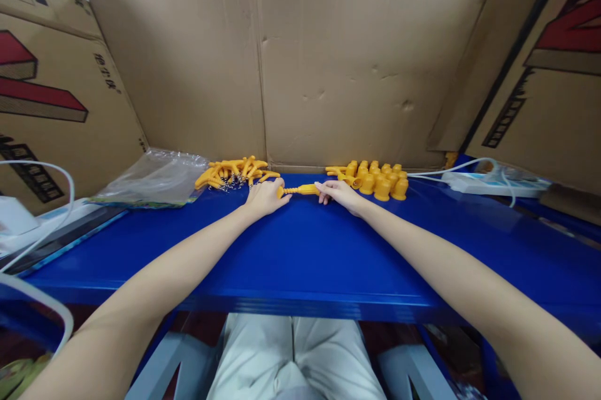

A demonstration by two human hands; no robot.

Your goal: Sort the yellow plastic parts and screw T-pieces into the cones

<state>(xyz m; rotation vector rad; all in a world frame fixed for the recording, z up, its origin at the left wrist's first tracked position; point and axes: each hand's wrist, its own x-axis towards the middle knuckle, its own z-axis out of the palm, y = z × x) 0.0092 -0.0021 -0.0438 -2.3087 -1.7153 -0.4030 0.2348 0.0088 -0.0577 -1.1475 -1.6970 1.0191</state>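
Both my arms reach across the blue table (305, 262) to its far side. My left hand (265, 198) and my right hand (339, 192) are closed on the two ends of one yellow plastic piece (300, 189), a ribbed stick lying level just above the table. A heap of yellow handle-shaped parts (235, 171) lies just left of my left hand. A cluster of several yellow bell-shaped caps (381, 179) stands upright just right of my right hand.
Cardboard sheets (328, 62) wall the table at the back and both sides. A clear plastic bag (153, 178) lies at the far left. A white power strip with cables (488, 184) rests at the far right. White cable (37, 165) curves at the left edge.
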